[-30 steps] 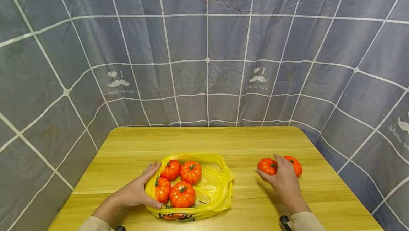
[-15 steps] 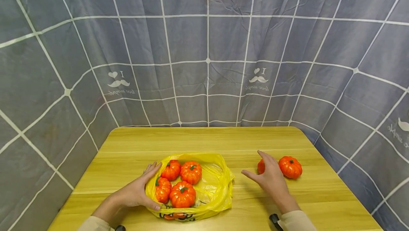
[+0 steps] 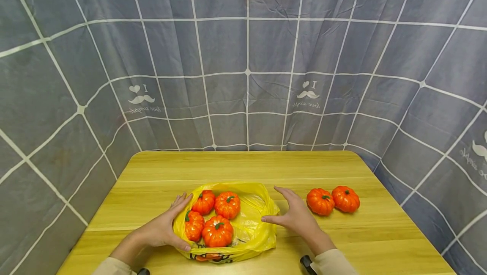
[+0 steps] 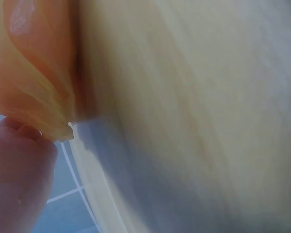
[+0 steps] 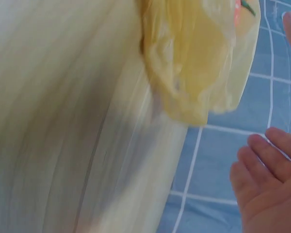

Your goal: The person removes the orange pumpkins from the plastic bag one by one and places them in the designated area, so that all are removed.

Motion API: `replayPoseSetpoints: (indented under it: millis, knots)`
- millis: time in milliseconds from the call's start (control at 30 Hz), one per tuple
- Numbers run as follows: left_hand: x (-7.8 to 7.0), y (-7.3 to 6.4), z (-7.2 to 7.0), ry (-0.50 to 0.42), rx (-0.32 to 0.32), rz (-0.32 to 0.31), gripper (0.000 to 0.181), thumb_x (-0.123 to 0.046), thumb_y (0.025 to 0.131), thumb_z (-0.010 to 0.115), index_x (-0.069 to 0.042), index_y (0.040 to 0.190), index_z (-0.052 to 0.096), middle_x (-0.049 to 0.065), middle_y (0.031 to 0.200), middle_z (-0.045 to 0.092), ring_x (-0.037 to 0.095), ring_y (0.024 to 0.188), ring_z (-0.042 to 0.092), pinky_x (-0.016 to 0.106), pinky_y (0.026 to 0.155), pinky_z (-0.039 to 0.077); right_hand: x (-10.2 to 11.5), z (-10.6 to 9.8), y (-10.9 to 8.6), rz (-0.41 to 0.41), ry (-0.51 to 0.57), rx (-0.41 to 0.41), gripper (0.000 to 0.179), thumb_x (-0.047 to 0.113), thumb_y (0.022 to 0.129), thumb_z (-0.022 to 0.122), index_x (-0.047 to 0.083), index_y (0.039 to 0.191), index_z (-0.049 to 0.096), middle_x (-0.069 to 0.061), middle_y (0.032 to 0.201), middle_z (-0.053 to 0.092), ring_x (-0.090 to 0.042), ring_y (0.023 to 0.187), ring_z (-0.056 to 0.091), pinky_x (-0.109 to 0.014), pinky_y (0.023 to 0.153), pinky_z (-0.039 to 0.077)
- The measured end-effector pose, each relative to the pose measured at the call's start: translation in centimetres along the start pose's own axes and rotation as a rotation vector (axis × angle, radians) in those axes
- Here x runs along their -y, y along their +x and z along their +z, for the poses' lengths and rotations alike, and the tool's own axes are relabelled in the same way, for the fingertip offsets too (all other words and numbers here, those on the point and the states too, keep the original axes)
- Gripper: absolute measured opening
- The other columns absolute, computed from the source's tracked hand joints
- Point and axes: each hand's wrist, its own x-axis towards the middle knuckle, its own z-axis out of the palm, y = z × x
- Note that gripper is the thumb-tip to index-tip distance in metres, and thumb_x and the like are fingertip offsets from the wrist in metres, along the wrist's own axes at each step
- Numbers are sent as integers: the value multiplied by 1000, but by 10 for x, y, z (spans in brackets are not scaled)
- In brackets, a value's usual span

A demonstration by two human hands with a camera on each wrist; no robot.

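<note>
A yellow plastic bag [image 3: 249, 228] lies on the table with its mouth facing up. Inside its left half sit several small orange pumpkins [image 3: 227, 205] with green stems. My left hand [image 3: 163, 226] holds the bag's left side, its thumb at the front rim and its fingers round the back. In the left wrist view an orange shape shows through the thin bag [image 4: 39, 92]. My right hand [image 3: 296, 216] is at the bag's right rim, thumb and fingers spread wide with nothing between them. The right wrist view shows its straight fingers [image 5: 271, 165] beside the bag's side [image 5: 189, 63].
Two more orange pumpkins, one nearer [image 3: 320, 202] and one farther right [image 3: 346, 199], stand close together on the right of the wooden table [image 3: 243, 167]. A grey curtain [image 3: 266, 55] with white grid lines surrounds the table's back and sides.
My right hand has moved left from the two pumpkins to the bag's right rim, leaving both in full view on the table. My left hand keeps its place at the bag.
</note>
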Motion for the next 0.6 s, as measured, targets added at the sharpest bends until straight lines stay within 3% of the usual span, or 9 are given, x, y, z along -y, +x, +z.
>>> replayPoseSetpoints:
  millis: [367,600]
  knots:
    - [-1,1,2,8,-2,3,131,-25,65,97,-8,163,10,31,162,-12,51,145,-20,78,103,-7,26,26,-2,-70,99,155,97,49,67,92,6,145,53,-21,145,50,-45,133,45,-62,104,40]
    - [-2,0,2,12,-10,-3,132,-25,65,97,-7,162,10,30,162,-13,50,145,-19,77,104,-6,42,43,1,-115,154,230,94,45,69,92,6,145,53,-12,145,52,-38,133,47,-58,103,42]
